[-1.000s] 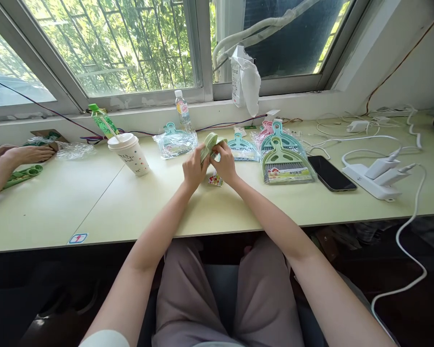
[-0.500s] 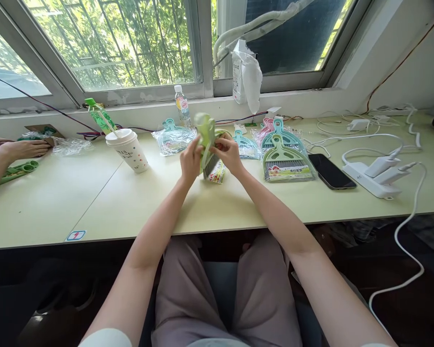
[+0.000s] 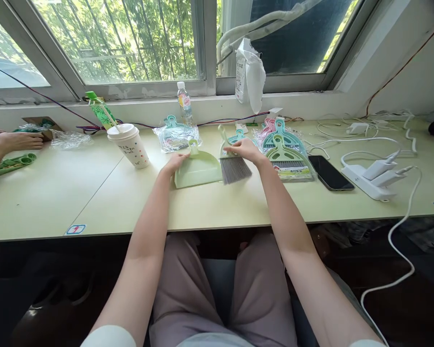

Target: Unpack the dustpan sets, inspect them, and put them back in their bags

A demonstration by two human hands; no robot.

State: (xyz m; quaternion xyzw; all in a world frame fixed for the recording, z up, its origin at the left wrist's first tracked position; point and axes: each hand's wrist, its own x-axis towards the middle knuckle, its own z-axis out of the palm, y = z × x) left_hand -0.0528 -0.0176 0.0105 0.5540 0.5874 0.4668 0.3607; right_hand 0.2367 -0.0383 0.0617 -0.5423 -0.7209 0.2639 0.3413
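Observation:
A light green dustpan (image 3: 198,169) lies flat on the table, its handle toward the window. My left hand (image 3: 176,163) grips its left edge near the handle. In my right hand (image 3: 246,149) is a small green hand brush (image 3: 234,169) with grey bristles pointing toward me. The brush stands just right of the dustpan, the two close together. Right of my right hand sits a packaged green dustpan and brush set (image 3: 288,161). Behind it are teal (image 3: 281,130) and pink sets, partly hidden. Another teal set (image 3: 175,134) in clear wrap lies behind the dustpan.
A paper cup (image 3: 130,147) with a straw and a green-capped bottle (image 3: 101,110) stand at left. A water bottle (image 3: 184,102) is by the sill. At right lie a phone (image 3: 331,172) and a power strip (image 3: 369,182) with cables. Another person's hand (image 3: 20,140) works at far left.
The dustpan and brush, held up together before, are now apart. My left hand has lowered the dustpan onto the table, while my right hand has moved right with the brush.

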